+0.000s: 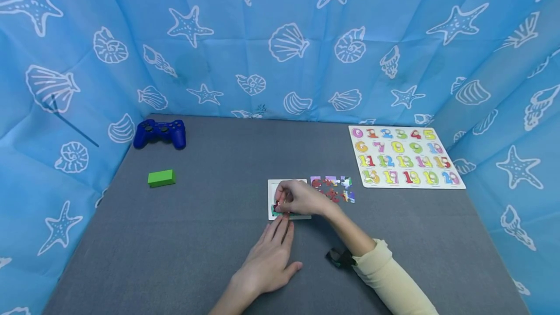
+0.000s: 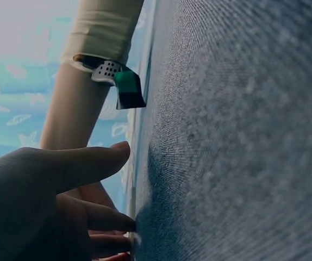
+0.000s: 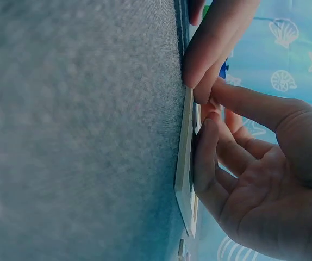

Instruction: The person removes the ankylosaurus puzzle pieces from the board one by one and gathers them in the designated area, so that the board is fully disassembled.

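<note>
A small white puzzle tray [image 1: 271, 189] lies on the grey table, with some green and red jigsaw pieces [image 1: 275, 210] along its near side. Over the tray, my right hand [image 1: 303, 198] pinches a puzzle piece [image 1: 277, 204] between thumb and fingers at the left side; the fingers mostly cover it. My left hand [image 1: 268, 262] lies flat, its straight fingertips touching the tray's near edge. In the right wrist view, the left fingers [image 3: 207, 51] press by the tray's edge [image 3: 184, 163], close to the right fingertips. Loose jigsaw pieces [image 1: 333, 194] are spread right of the tray.
At the back right lies a white number board [image 1: 413, 191] with colourful numerals. A blue game controller [image 1: 160, 132] rests at the back left, with a green block [image 1: 161, 178] nearer. Blue shell-patterned curtains [image 1: 280, 81] surround the table.
</note>
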Demonstrator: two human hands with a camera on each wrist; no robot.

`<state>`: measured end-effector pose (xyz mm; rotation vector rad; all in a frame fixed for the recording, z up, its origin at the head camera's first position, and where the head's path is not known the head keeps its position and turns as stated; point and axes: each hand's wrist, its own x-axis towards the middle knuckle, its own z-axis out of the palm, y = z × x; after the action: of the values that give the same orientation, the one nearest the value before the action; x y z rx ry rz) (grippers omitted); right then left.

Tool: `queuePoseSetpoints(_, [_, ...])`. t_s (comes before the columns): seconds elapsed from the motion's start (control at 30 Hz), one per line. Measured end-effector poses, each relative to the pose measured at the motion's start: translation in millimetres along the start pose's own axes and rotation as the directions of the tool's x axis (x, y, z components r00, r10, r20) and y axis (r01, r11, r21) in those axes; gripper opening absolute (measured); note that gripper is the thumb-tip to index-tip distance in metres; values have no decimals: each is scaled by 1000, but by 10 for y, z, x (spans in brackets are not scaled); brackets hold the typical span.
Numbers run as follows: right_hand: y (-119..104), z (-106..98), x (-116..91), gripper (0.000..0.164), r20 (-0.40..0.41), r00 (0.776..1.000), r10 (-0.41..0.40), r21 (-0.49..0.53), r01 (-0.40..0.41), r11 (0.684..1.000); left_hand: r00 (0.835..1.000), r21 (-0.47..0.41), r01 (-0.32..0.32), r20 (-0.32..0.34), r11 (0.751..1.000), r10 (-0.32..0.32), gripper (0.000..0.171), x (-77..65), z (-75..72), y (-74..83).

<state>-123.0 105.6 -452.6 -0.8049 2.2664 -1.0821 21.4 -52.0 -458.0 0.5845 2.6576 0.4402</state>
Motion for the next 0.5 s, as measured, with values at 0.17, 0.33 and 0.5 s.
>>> queuePoseSetpoints(0.17, [19, -19, -30, 13, -24, 1000, -16, 76, 18, 997, 1000, -5, 5, 14, 1000, -5, 90, 8, -8, -1])
queuePoseSetpoints(0.33, [41, -75, -95, 14, -34, 999, -17, 139, 22, 990, 1000, -3, -3, 0, 1000, 3, 89, -2, -14, -3])
queuePoseSetpoints(0.5, [78, -164, -211, 13, -61, 998, -8, 153, 17, 988, 1000, -18, -16, -11, 1000, 16, 87, -8, -10, -17])
